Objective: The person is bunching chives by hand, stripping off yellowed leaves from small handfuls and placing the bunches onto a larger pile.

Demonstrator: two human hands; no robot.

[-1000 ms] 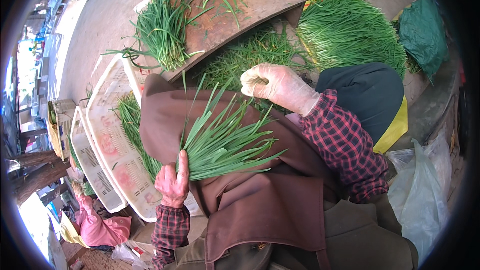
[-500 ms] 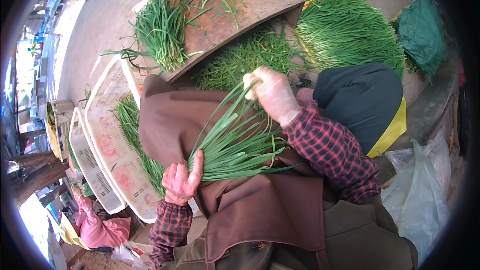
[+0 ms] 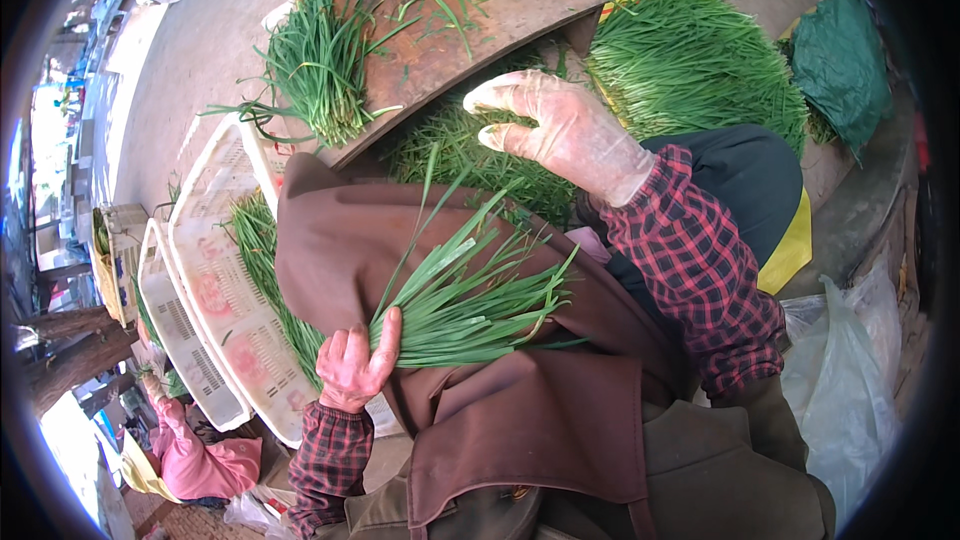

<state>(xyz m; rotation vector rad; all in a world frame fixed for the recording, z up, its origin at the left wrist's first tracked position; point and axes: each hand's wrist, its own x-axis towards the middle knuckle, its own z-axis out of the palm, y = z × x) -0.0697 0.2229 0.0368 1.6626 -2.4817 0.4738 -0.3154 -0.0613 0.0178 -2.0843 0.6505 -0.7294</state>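
My left hand (image 3: pixel 358 365) grips a bunch of garlic chives (image 3: pixel 475 300) at one end. The green leaves fan out to the right over my brown apron (image 3: pixel 540 410). Above them, my gloved right hand (image 3: pixel 570 130) is raised with thumb and fingers apart and nothing between them. Beneath that hand lies a heap of loose chive leaves and scraps (image 3: pixel 455 145), partly hidden by the board and my apron.
A wooden board (image 3: pixel 430 50) ahead carries another chive bundle (image 3: pixel 320 65). At the far right, a large chive pile (image 3: pixel 695 60) rests on yellow sheeting beside a green bag (image 3: pixel 842 65). White plastic baskets (image 3: pixel 225 270) stand left. A person in pink (image 3: pixel 205 455) is at lower left.
My right hand has let go of the leaf tips and moved up and right, its fingers spreading. My left hand keeps its hold, slightly lower, and the leaves have dropped back.
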